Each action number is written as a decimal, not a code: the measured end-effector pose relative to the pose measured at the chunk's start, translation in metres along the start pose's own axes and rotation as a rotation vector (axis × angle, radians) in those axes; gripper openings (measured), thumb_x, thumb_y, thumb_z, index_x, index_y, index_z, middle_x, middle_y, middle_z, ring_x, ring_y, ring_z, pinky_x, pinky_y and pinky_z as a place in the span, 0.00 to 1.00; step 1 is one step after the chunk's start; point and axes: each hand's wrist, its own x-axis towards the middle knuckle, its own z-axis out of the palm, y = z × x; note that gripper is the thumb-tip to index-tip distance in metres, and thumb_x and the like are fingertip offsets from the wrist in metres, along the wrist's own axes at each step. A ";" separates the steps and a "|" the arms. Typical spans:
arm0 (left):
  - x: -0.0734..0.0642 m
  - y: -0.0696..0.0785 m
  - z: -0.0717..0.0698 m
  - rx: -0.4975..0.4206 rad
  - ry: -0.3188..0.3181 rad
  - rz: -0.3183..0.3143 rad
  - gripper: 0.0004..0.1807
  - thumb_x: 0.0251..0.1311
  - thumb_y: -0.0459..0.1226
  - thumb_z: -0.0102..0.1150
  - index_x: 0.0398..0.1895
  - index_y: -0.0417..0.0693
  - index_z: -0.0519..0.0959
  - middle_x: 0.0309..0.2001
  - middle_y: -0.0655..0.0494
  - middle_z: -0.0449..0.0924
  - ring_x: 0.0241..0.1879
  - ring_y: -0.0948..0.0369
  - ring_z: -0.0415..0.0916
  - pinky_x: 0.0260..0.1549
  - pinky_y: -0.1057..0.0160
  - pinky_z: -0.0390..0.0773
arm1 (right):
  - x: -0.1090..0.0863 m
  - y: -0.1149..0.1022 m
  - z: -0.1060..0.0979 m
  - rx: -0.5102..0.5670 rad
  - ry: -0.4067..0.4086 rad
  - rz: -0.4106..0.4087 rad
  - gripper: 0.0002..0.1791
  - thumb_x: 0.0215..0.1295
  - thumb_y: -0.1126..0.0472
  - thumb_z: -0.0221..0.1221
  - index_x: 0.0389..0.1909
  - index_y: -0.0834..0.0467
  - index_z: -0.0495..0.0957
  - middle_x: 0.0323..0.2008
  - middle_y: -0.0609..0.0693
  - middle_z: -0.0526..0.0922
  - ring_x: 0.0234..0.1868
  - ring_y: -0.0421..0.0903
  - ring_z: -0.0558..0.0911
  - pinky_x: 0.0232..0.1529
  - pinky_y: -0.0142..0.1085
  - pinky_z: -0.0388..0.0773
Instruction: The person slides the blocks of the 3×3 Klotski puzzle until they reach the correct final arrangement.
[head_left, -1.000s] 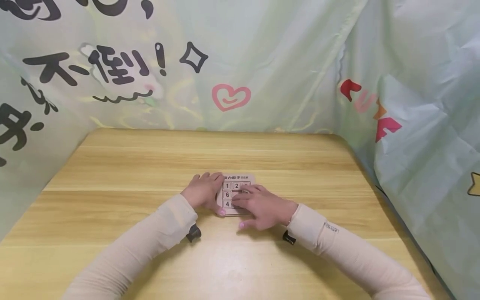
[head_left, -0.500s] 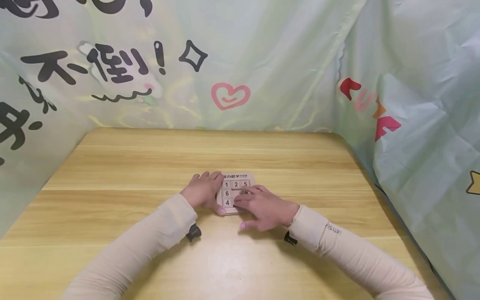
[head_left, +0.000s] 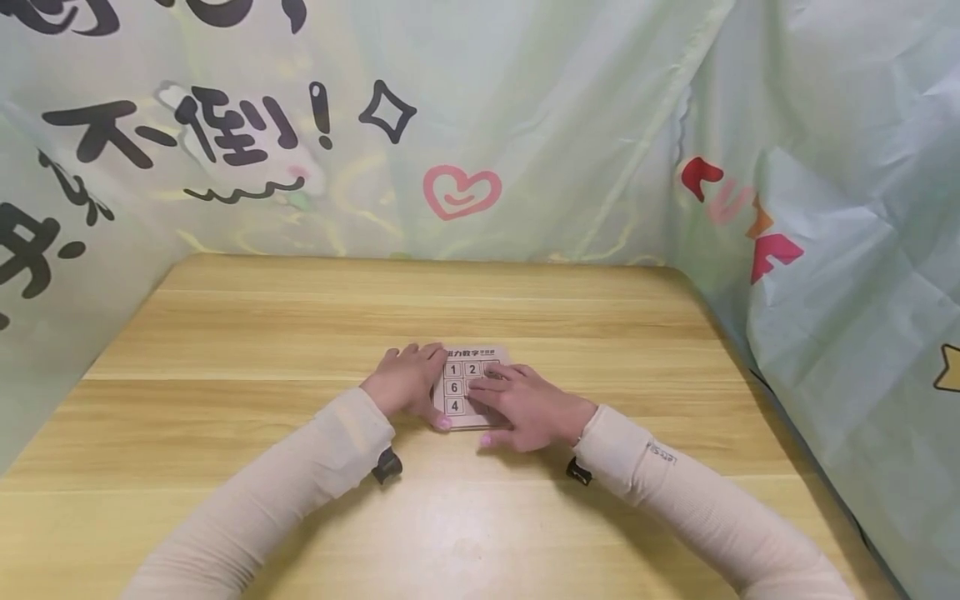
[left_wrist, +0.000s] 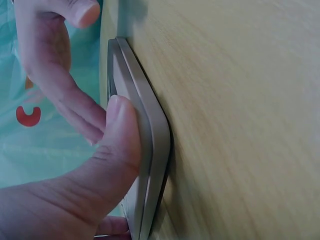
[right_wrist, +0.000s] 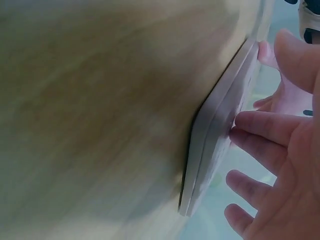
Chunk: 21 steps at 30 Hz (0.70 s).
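Observation:
A flat, light-coloured number slide puzzle (head_left: 474, 353) lies on the table, its tiles 1, 2, 6 and 4 showing in the head view. Along its left side, my left hand (head_left: 407, 379) holds the puzzle, thumb at the near corner and fingers by the far corner. In the left wrist view that thumb (left_wrist: 122, 135) presses over the puzzle's edge. My right hand (head_left: 538, 410) reaches across from the right with extended fingers, two fingertips touching the puzzle's face in the right wrist view. It hides the right-hand tiles and part of the middle.
The wood-grain table (head_left: 465, 525) spreads around the puzzle. Behind and at the right hang pale green printed curtains (head_left: 555, 125), close to the table's edges. Both forearms wear light sleeves, with a dark wrist device (head_left: 387, 467) under the left cuff.
My right hand has shifted slightly away from me over the puzzle; its fingers now cover the 5 tile, which showed half a second ago. The left hand keeps its place.

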 end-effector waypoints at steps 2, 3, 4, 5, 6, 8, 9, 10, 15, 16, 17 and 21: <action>-0.002 0.000 0.003 -0.005 -0.006 -0.001 0.64 0.24 0.66 0.67 0.67 0.43 0.55 0.68 0.48 0.52 0.64 0.42 0.51 0.60 0.43 0.53 | -0.004 -0.002 0.001 0.013 -0.001 -0.011 0.37 0.58 0.35 0.51 0.61 0.56 0.68 0.61 0.50 0.67 0.65 0.57 0.57 0.62 0.52 0.53; -0.003 0.000 0.004 -0.004 -0.011 -0.002 0.64 0.24 0.66 0.67 0.67 0.43 0.55 0.68 0.48 0.52 0.64 0.42 0.52 0.60 0.43 0.53 | -0.007 -0.002 0.001 0.019 0.001 -0.018 0.36 0.58 0.36 0.51 0.59 0.56 0.69 0.60 0.50 0.69 0.65 0.57 0.57 0.62 0.52 0.53; -0.004 0.000 0.005 -0.004 -0.016 -0.001 0.65 0.24 0.66 0.67 0.67 0.43 0.54 0.68 0.48 0.52 0.63 0.42 0.52 0.60 0.43 0.53 | -0.009 -0.003 0.001 0.023 0.002 -0.023 0.34 0.58 0.36 0.51 0.58 0.56 0.70 0.59 0.49 0.70 0.65 0.57 0.58 0.62 0.52 0.54; -0.004 0.000 0.006 0.001 -0.021 -0.003 0.65 0.25 0.66 0.67 0.67 0.43 0.54 0.68 0.49 0.53 0.63 0.43 0.52 0.59 0.43 0.54 | -0.012 -0.004 0.000 0.028 0.002 -0.025 0.34 0.58 0.36 0.51 0.57 0.56 0.71 0.58 0.49 0.71 0.64 0.57 0.59 0.62 0.52 0.54; -0.004 0.000 0.006 0.006 -0.022 -0.005 0.65 0.25 0.66 0.67 0.68 0.43 0.54 0.68 0.49 0.52 0.63 0.43 0.52 0.59 0.43 0.54 | -0.014 -0.005 -0.001 0.025 0.003 -0.025 0.33 0.58 0.36 0.52 0.56 0.56 0.72 0.57 0.49 0.72 0.64 0.56 0.59 0.62 0.52 0.54; -0.003 0.000 0.005 0.007 -0.001 -0.002 0.65 0.24 0.66 0.67 0.67 0.43 0.54 0.68 0.49 0.52 0.63 0.43 0.53 0.59 0.43 0.54 | -0.018 -0.004 -0.005 0.008 0.010 -0.008 0.32 0.58 0.37 0.52 0.55 0.56 0.73 0.56 0.48 0.73 0.64 0.56 0.60 0.62 0.51 0.54; -0.002 0.000 0.004 0.008 0.007 -0.001 0.64 0.24 0.66 0.67 0.67 0.43 0.55 0.68 0.49 0.53 0.63 0.43 0.53 0.59 0.43 0.54 | -0.020 -0.004 -0.006 0.001 0.009 0.002 0.32 0.58 0.37 0.52 0.55 0.56 0.73 0.56 0.47 0.74 0.64 0.55 0.60 0.62 0.51 0.54; -0.001 0.000 0.003 0.008 0.013 0.000 0.64 0.24 0.66 0.67 0.67 0.43 0.55 0.68 0.49 0.53 0.63 0.43 0.53 0.59 0.43 0.54 | -0.022 -0.004 -0.008 -0.004 0.010 0.011 0.32 0.58 0.37 0.52 0.55 0.56 0.74 0.56 0.47 0.74 0.64 0.55 0.60 0.62 0.51 0.54; 0.002 0.000 -0.001 0.018 -0.001 -0.002 0.64 0.24 0.66 0.67 0.67 0.44 0.55 0.68 0.50 0.52 0.63 0.42 0.52 0.59 0.44 0.54 | -0.024 -0.003 -0.009 -0.009 0.009 0.009 0.34 0.58 0.36 0.52 0.56 0.57 0.73 0.56 0.48 0.74 0.64 0.55 0.60 0.62 0.51 0.54; 0.002 0.000 -0.001 0.018 -0.004 -0.002 0.65 0.24 0.66 0.67 0.68 0.44 0.55 0.68 0.49 0.52 0.64 0.42 0.52 0.59 0.43 0.54 | -0.024 -0.004 -0.008 -0.008 0.012 0.001 0.35 0.58 0.36 0.51 0.56 0.58 0.72 0.56 0.49 0.73 0.64 0.55 0.60 0.62 0.51 0.54; 0.002 0.000 -0.001 0.020 -0.005 -0.002 0.65 0.24 0.66 0.67 0.67 0.44 0.55 0.68 0.49 0.52 0.64 0.42 0.52 0.59 0.43 0.54 | -0.023 -0.004 -0.007 -0.010 0.013 -0.006 0.36 0.57 0.35 0.51 0.57 0.58 0.71 0.57 0.49 0.73 0.64 0.55 0.60 0.62 0.51 0.54; 0.002 0.000 -0.002 0.025 -0.008 0.002 0.65 0.24 0.67 0.66 0.67 0.44 0.54 0.69 0.49 0.51 0.64 0.42 0.51 0.60 0.43 0.53 | -0.017 -0.008 -0.002 -0.014 0.017 -0.031 0.40 0.57 0.32 0.49 0.61 0.57 0.68 0.60 0.49 0.70 0.65 0.56 0.59 0.62 0.52 0.55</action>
